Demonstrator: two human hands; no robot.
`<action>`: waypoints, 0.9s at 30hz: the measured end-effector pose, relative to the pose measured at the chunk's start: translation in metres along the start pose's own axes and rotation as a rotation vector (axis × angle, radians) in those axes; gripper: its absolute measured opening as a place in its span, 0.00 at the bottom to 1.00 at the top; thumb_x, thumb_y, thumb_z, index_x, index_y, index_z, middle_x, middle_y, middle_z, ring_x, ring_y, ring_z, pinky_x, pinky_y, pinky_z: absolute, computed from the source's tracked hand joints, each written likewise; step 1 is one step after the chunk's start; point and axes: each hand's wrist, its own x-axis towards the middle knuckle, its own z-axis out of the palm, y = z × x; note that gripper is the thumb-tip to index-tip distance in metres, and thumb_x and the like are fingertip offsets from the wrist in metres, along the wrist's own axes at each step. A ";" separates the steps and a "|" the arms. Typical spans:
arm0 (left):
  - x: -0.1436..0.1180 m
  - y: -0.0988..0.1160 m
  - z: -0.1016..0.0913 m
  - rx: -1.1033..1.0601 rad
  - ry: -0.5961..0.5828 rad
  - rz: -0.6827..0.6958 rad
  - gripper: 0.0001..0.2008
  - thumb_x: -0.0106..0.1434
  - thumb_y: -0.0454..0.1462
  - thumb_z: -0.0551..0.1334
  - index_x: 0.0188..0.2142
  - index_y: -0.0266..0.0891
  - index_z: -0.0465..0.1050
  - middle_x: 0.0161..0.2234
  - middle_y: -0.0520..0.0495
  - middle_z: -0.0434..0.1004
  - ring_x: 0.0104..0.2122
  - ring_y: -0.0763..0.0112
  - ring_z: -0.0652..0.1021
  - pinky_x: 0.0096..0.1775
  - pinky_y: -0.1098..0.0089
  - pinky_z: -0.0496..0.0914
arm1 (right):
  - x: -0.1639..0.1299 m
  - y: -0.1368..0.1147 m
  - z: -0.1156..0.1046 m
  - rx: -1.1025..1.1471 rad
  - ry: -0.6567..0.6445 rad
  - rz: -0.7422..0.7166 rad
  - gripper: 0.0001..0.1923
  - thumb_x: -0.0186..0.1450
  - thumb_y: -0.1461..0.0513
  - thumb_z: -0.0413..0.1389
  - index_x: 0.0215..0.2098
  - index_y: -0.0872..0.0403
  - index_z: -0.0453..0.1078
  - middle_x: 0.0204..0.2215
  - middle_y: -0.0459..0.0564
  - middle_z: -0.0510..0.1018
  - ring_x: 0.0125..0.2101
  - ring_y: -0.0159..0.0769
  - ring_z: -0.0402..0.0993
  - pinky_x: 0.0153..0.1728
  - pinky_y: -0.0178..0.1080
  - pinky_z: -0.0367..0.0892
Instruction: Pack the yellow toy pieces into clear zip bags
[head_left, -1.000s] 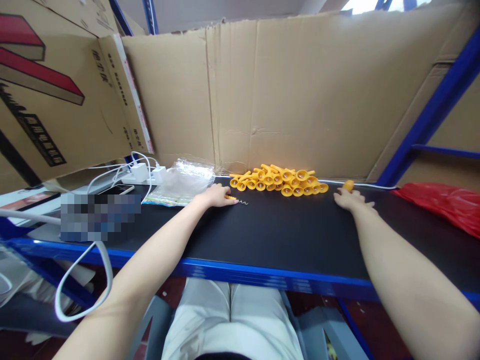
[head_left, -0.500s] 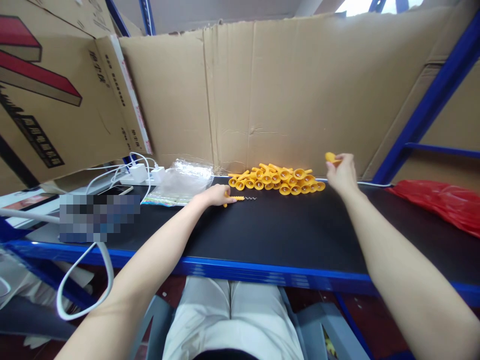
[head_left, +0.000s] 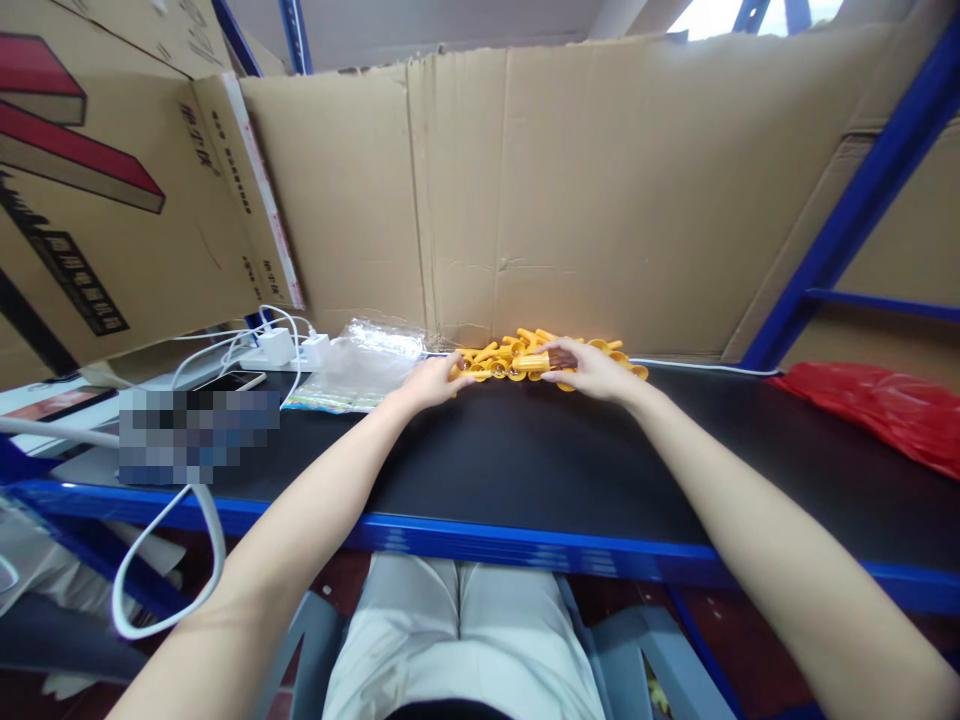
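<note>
My left hand (head_left: 437, 381) is closed on a small yellow corkscrew (head_left: 454, 372), most of it covered by my fingers; its metal spiral does not show clearly now. Facing it, my right hand (head_left: 589, 368) grips a yellow bell-shaped plastic piece (head_left: 531, 363) by its wide end, with the narrow ribbed end pointing left toward my left hand. A gap still separates the two hands. Directly behind them lies a pile of similar yellow bell-shaped pieces (head_left: 498, 370), several with metal inside their mouths, partly hidden by my right hand.
Clear plastic bags (head_left: 360, 365) lie left of my hands, near white chargers and cables (head_left: 277, 345). A red plastic bag (head_left: 877, 410) rests at the right. Cardboard (head_left: 600, 190) walls the back of the black tabletop (head_left: 540, 460), which has a blue front edge (head_left: 525, 543).
My right hand has swung left from beyond the pile's right end to in front of it, carrying the yellow bell-shaped piece. My left hand has moved slightly, still holding the corkscrew.
</note>
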 end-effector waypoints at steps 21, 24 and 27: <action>-0.003 0.018 -0.006 0.009 0.088 0.046 0.18 0.57 0.49 0.55 0.42 0.42 0.67 0.39 0.47 0.74 0.35 0.66 0.73 0.36 0.69 0.64 | 0.000 -0.007 0.026 0.248 -0.085 0.096 0.18 0.57 0.52 0.55 0.41 0.54 0.65 0.36 0.53 0.76 0.34 0.40 0.75 0.46 0.51 0.65; -0.003 0.021 -0.006 0.010 0.129 0.039 0.17 0.55 0.48 0.57 0.42 0.42 0.67 0.36 0.48 0.74 0.33 0.68 0.73 0.34 0.70 0.64 | 0.000 -0.010 0.028 0.340 -0.113 0.159 0.19 0.59 0.48 0.51 0.39 0.54 0.63 0.28 0.52 0.77 0.23 0.37 0.75 0.36 0.50 0.70; -0.003 0.023 -0.006 0.009 0.160 0.028 0.17 0.54 0.48 0.58 0.41 0.42 0.67 0.34 0.48 0.74 0.31 0.68 0.73 0.32 0.72 0.63 | 0.001 -0.013 0.029 0.420 -0.079 0.211 0.21 0.61 0.46 0.47 0.41 0.53 0.61 0.22 0.50 0.76 0.19 0.37 0.73 0.28 0.47 0.71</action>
